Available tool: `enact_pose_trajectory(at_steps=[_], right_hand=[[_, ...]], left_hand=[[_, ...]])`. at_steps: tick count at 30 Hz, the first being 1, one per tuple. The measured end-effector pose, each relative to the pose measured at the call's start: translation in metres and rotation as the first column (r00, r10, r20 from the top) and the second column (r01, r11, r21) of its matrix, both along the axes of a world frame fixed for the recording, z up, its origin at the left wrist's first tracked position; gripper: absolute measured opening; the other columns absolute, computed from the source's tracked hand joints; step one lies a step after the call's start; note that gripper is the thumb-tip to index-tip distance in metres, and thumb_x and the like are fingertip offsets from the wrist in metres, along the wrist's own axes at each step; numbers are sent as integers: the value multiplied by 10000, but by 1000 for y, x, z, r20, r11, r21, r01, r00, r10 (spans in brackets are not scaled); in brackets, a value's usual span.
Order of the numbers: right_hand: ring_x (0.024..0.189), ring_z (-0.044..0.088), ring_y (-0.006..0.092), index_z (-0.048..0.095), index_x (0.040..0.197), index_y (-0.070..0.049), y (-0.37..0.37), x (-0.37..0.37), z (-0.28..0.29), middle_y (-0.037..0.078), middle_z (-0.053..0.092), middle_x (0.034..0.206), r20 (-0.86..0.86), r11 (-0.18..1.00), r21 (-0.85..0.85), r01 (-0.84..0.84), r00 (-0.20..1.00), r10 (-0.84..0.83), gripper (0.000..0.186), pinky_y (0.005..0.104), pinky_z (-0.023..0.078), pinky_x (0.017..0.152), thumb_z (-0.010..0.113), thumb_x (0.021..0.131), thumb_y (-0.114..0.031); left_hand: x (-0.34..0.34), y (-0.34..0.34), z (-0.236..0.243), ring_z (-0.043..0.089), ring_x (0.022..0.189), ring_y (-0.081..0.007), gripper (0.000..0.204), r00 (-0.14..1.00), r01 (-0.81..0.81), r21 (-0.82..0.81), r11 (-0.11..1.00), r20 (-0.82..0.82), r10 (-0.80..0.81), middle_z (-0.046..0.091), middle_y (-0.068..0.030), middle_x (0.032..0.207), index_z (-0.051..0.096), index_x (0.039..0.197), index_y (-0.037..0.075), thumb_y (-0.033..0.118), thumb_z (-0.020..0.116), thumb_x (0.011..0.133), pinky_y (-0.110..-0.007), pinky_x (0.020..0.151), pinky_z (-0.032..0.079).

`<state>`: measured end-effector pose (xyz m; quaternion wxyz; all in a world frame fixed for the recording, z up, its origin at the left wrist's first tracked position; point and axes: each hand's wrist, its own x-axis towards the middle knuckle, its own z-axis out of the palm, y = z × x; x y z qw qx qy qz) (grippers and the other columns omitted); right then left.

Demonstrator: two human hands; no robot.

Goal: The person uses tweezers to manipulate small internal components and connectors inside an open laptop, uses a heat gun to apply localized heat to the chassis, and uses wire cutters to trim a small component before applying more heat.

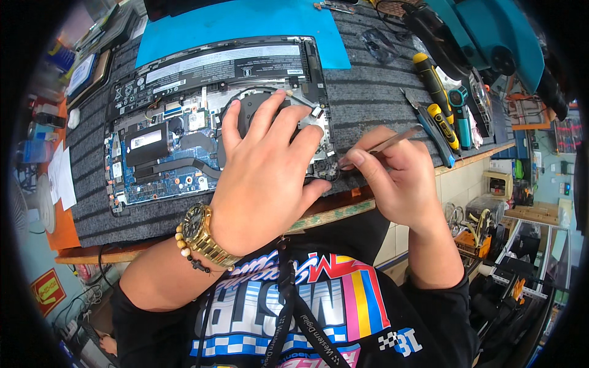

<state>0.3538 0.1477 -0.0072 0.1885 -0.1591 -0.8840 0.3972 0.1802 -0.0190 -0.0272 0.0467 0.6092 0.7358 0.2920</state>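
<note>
An opened laptop [184, 147] lies with its battery [215, 70], heatsink pipe and blue circuit board exposed. My left hand [264, 159] rests palm down on its right side, fingers spread over the dark round fan [244, 113], which is partly hidden. My right hand [402, 184] pinches a thin metal tool [390, 140], perhaps tweezers, at the lower right corner of the laptop. The tool's tip is too small to make out clearly. The laptop sits on a grey ribbed mat [368, 92].
Behind the laptop is a blue silicone mat [165, 34]. Screwdrivers [429, 80] and pliers [438, 144] lie to the right, below a teal machine [503, 37]. Papers [61, 184] are at left. The bench's wooden edge [334, 210] runs near me. Another person's hand [109, 345] shows lower left.
</note>
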Motion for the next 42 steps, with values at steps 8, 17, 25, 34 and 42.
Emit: enact_pose_trajectory(at_steps=[8, 17, 25, 34, 42], right_hand=[[644, 668, 205, 728, 964, 54, -2, 9, -8, 123, 735, 885, -59, 999, -34, 1, 998, -3, 104, 337, 497, 599, 780, 1032, -5], [661, 699, 229, 740, 929, 56, -1, 11, -13, 137, 751, 873, -106, 999, -50, 1, 994, -7, 108, 340, 519, 612, 781, 1017, 9], [678, 719, 250, 774, 963, 55, -7, 8, -13, 151, 768, 888, -160, 997, 70, -42, 986, 53, 45, 355, 536, 630, 778, 998, 25], [727, 754, 241, 807, 991, 33, -12, 20, -32, 136, 804, 932, -209, 986, -131, 104, 969, -131, 64, 340, 557, 661, 764, 1029, 5], [831, 801, 287, 797, 999, 28, -15, 21, -30, 148, 813, 978, -191, 994, -68, 89, 976, -100, 56, 362, 599, 730, 764, 1028, -6]], left_hand=[[1, 1, 1, 468, 1571, -416, 657, 1000, -6, -3, 1000, -2, 6, 628, -125, 1510, 699, 1323, 107, 299, 988, 765, -711, 1275, 237], [1, 1, 1, 464, 1576, -422, 665, 1000, -5, -5, 1000, -10, 5, 629, -124, 1513, 697, 1333, 109, 314, 984, 770, -704, 1279, 235], [0, 2, 0, 456, 1587, -416, 669, 1000, -6, -31, 1000, -28, 5, 625, -115, 1523, 698, 1334, 126, 328, 986, 766, -700, 1282, 233], [0, 1, -2, 448, 1598, -414, 666, 999, -6, -29, 1000, -37, 5, 622, -111, 1533, 696, 1344, 124, 355, 977, 786, -701, 1286, 226], [1, 2, -1, 452, 1591, -419, 663, 999, -5, -30, 1000, -46, 3, 618, -117, 1538, 697, 1341, 119, 355, 977, 788, -699, 1285, 227]])
